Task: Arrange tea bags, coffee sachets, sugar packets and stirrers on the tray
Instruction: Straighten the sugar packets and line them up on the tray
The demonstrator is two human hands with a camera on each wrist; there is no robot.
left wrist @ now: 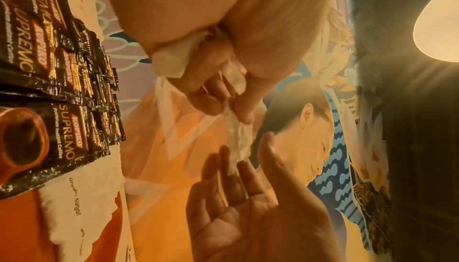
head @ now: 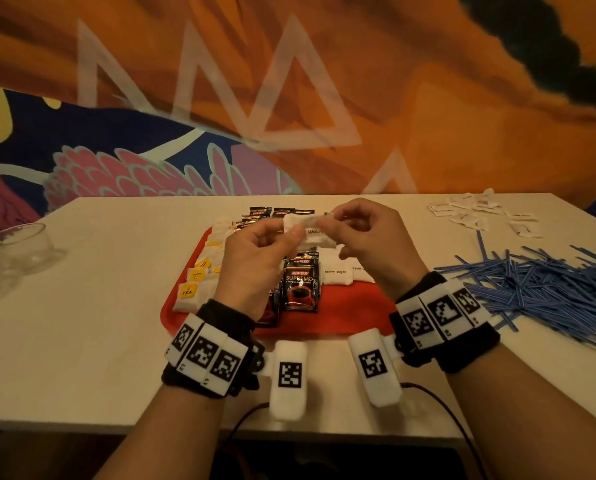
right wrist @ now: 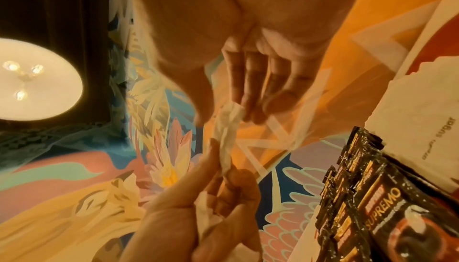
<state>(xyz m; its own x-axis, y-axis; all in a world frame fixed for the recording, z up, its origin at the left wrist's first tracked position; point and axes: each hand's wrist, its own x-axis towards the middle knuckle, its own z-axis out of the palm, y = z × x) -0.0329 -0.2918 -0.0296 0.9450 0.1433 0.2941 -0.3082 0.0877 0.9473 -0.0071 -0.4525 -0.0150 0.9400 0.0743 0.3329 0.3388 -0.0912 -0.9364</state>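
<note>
head view shows both hands raised above the red tray [head: 345, 317], sharing a small bunch of white sugar packets [head: 312, 227]: the left hand [head: 255, 261] pinches the bunch with thumb over curled fingers, and the right hand [head: 369, 237] nips the far end of 1 crumpled packet [left wrist: 237, 138] between thumb and fingertips [right wrist: 250, 97]. that packet's long axis runs across, from hand to hand, so the coming move, as i judge it, turns on the right hand drawing it clear to the right and lowering it toward the brown sugar packets [head: 336, 273] already lying on the tray just below and toward the person; the right hand is the nearer to that spot. to the left of that spot stand rows of black coffee sachets [head: 298, 285], overlapping like tiles, and further left a column of tea bags [head: 194, 282] with yellow tags. the nearest sachet lies right beside the sugar, so a careless drop could land across it. blue stirrers [head: 532, 289] lie heaped on the desk [head: 99, 341] to the right, off the tray, with more white packets [head: 480, 211] scattered at the far right corner. glass bowls [head: 15, 258] sit well apart at the left.
</note>
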